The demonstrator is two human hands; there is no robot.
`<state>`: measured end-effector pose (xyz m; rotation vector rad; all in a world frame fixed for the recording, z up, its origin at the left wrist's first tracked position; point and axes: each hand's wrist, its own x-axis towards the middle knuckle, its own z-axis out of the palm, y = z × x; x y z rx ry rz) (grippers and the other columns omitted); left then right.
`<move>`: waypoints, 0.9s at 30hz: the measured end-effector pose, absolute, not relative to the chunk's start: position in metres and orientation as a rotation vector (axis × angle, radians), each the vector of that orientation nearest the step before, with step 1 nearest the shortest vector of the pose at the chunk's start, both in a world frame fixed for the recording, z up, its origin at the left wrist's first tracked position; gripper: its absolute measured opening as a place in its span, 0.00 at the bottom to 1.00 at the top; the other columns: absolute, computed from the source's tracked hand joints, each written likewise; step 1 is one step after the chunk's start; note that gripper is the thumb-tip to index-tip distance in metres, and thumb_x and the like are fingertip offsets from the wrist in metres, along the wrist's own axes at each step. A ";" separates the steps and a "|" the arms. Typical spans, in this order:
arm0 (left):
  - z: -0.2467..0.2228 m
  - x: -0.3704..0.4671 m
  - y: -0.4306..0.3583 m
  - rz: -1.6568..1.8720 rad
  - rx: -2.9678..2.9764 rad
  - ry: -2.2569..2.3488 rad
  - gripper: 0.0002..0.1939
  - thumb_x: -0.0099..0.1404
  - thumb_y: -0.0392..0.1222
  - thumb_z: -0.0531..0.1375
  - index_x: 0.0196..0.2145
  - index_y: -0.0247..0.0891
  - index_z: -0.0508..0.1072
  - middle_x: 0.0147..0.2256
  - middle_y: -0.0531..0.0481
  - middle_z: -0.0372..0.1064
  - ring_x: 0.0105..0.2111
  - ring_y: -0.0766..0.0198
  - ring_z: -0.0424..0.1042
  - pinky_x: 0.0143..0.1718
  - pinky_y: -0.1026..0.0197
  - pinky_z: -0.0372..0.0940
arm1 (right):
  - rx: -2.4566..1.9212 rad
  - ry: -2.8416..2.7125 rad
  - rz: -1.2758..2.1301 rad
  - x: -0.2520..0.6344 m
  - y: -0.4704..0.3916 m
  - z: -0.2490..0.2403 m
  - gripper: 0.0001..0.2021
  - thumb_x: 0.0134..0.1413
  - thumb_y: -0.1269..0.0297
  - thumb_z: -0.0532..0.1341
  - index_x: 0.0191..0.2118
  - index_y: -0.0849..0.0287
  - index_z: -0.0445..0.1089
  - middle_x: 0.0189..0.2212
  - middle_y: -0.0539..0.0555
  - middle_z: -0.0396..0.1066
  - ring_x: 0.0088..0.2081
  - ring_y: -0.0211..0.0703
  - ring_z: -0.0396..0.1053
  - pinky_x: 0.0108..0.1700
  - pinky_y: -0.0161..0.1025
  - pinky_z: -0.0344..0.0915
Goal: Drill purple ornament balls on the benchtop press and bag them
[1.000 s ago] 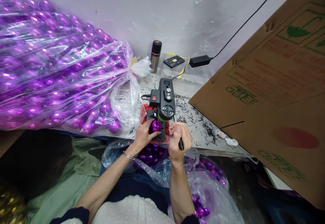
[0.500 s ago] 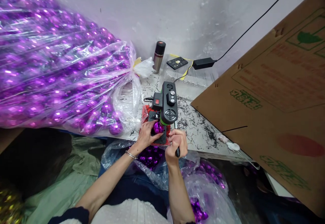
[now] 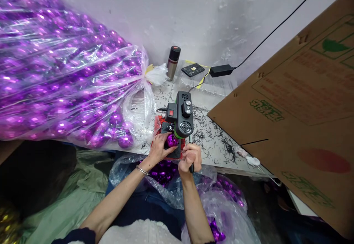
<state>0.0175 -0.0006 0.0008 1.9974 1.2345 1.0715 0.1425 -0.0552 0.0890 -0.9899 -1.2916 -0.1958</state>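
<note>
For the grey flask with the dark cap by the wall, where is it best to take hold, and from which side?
Probably grip the flask around its grey body below the cap, coming from the front. It stands upright; the wall is behind it and the tied bag of purple balls crowds its left.

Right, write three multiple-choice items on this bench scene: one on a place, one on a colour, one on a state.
1. Where does the dark cylindrical flask with the red-marked cap stand?
A. by the back wall
B. on the cardboard
C. in the person's lap

2. What colour is the shiny faceted ball under the small black bench machine?
A. gold
B. purple
C. green

3. What is the right hand doing?
A. lying open
B. gripping the machine's black-tipped lever
C. holding the flask

A: it stands near the wall.
B: it shines purple, held by the left hand.
B: fingers wrap the lever.
</note>
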 end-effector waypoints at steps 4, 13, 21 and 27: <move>0.000 0.018 -0.001 1.078 2.005 1.227 0.31 0.68 0.51 0.74 0.64 0.40 0.76 0.56 0.38 0.82 0.57 0.42 0.79 0.62 0.42 0.71 | -0.972 -1.281 -0.201 0.142 -0.054 0.088 0.19 0.79 0.63 0.51 0.30 0.51 0.65 0.28 0.48 0.68 0.27 0.41 0.66 0.34 0.45 0.68; 0.001 0.019 0.001 1.090 2.005 1.219 0.30 0.67 0.53 0.75 0.63 0.42 0.77 0.55 0.38 0.82 0.57 0.41 0.80 0.62 0.41 0.71 | -0.928 -1.240 -0.168 0.140 -0.051 0.084 0.17 0.78 0.65 0.52 0.32 0.51 0.65 0.29 0.47 0.66 0.28 0.41 0.65 0.35 0.43 0.68; 0.003 0.020 0.005 1.085 2.018 1.222 0.29 0.67 0.49 0.75 0.63 0.41 0.77 0.55 0.38 0.82 0.57 0.41 0.80 0.61 0.41 0.73 | -0.980 -1.271 -0.252 0.140 -0.050 0.086 0.21 0.80 0.61 0.50 0.29 0.52 0.62 0.26 0.45 0.66 0.26 0.38 0.67 0.33 0.41 0.68; 0.005 0.009 -0.011 1.072 2.057 1.093 0.31 0.71 0.48 0.72 0.68 0.42 0.72 0.61 0.35 0.79 0.63 0.41 0.78 0.68 0.35 0.70 | -1.163 -1.222 -0.056 0.144 -0.058 0.144 0.22 0.79 0.62 0.53 0.26 0.52 0.61 0.23 0.45 0.63 0.27 0.39 0.69 0.32 0.40 0.64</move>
